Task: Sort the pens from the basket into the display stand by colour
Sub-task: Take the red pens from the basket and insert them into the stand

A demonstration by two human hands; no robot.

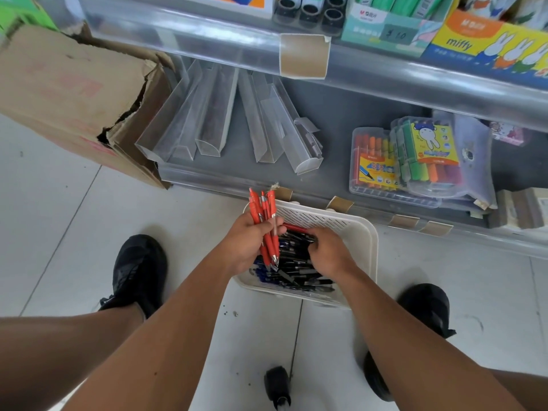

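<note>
Two black shoes (pixel 138 272) at 8 and 4 o'clock on white tiled floor (pixel 59 221). Centre: white perforated plastic basket (pixel 360 232) on floor, holding loose black and blue pens (pixel 299 269). Left hand (pixel 247 243), over basket's 9 o'clock edge, fingers curled round a bunch of red retractable pens (pixel 268 229), tips down. Right hand (pixel 329 252) inside basket, fingers bent into pile, touching a single red pen (pixel 293 227); grip on it: cannot tell. At 12 o'clock, grey bottom shelf (pixel 341 120) w/ clear plastic display troughs (pixel 219 120). At 2 o'clock, clear marker boxes (pixel 415 161). At 10 o'clock, torn brown cardboard carton (pixel 71 93).
</note>
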